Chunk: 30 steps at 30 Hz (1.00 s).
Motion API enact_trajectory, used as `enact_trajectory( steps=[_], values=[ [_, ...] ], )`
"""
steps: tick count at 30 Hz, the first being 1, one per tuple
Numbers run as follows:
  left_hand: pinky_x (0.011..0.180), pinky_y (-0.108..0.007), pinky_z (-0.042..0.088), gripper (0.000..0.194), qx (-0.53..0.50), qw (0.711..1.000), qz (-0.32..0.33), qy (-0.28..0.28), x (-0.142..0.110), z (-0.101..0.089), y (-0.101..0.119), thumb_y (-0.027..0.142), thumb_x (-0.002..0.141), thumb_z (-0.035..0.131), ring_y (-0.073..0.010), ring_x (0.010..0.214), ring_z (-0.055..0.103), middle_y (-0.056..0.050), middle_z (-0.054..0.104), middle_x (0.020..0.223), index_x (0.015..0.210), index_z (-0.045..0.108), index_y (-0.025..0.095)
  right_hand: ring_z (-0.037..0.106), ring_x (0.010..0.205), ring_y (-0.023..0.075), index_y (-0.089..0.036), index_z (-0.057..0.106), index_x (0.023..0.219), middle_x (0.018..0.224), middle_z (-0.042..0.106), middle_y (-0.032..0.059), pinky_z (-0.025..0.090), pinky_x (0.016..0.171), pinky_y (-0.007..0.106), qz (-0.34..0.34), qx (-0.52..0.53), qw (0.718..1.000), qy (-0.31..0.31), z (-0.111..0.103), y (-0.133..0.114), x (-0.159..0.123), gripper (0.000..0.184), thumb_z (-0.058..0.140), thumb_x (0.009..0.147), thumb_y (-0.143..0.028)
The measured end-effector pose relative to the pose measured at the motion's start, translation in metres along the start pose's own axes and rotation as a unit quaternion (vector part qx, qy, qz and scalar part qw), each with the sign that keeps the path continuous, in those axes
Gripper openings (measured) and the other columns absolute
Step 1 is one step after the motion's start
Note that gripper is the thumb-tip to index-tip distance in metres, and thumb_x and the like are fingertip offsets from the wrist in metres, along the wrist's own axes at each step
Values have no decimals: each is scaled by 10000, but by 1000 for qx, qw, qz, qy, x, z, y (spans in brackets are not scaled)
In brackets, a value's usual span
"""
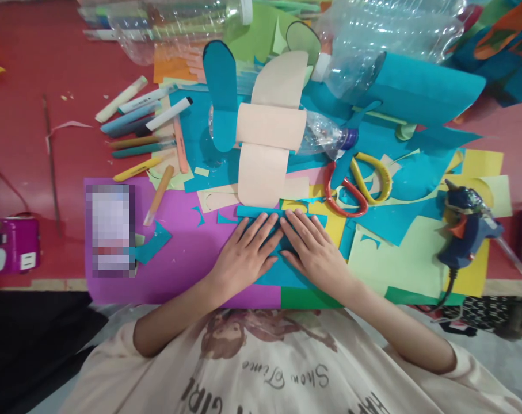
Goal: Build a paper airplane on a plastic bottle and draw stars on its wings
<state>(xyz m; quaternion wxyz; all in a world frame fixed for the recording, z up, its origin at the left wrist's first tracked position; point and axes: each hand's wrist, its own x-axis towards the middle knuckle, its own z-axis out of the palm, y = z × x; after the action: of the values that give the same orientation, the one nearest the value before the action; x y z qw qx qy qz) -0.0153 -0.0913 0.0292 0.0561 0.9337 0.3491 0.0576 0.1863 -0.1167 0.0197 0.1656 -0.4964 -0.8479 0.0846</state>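
Our left hand (242,256) and right hand (320,252) press blue paper (282,275), fingers extended, gripping nothing. We judge it light, easily creased, best held by the rolled edge.

Your open lane is the smooth purple paper sheet (187,253), lying left of your hands; scissors with red and yellow handles (358,187) and a clear plastic bottle (321,132) block the way forward.

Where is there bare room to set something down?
Bare: the purple sheet between blue scrap and left hand; red surface between magenta case and that sheet. Crowded: farther out, with markers, scissors, bottles; glue gun at right.
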Motion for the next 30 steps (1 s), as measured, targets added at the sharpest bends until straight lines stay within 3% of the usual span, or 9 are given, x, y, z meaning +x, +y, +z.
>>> enact_trajectory(
  steps=[5,11,19,25,30],
  values=[
    [1120,-410,387,500,20,1000,-18,-3,-5,-2,10,375,1016,382,-259,1359,486,-135,527,1456,1441,473,128,535,1333,250,-130,12,1591,1445,548,150,418,1124,424,-19,-12,1000,-11,-4,0,-3,753,433,995,-314],
    [1150,-452,334,526,5,998,-57,5,-6,-3,15,407,1027,331,-265,1339,502,-128,577,1407,1432,480,105,549,1320,257,-122,28,1591,1433,559,156,428,1108,426,-19,-13,1000,-15,-6,1,-2,728,399,1003,-337],
    [1123,-353,376,498,18,999,-27,21,-6,-2,13,391,1025,365,-251,1325,520,-153,559,1420,1377,530,80,565,1297,235,-85,220,1557,1365,622,150,393,1141,386,-27,-34,999,3,-6,1,-4,655,444,992,-327],
    [1117,-387,396,488,25,999,-17,25,-8,1,15,386,1015,417,-269,1309,536,-170,556,1417,1389,515,86,588,1252,234,-79,485,1413,1307,662,145,438,1099,374,-35,-39,998,25,-5,1,-4,491,452,990,-327],
    [1087,-397,437,444,33,999,-14,38,-6,-1,14,362,1023,390,-265,1256,581,-157,606,1362,1338,560,99,594,1202,225,-103,512,1404,1256,693,126,458,1074,352,-28,-50,998,36,-4,0,-5,483,471,983,-336]
  ],
)
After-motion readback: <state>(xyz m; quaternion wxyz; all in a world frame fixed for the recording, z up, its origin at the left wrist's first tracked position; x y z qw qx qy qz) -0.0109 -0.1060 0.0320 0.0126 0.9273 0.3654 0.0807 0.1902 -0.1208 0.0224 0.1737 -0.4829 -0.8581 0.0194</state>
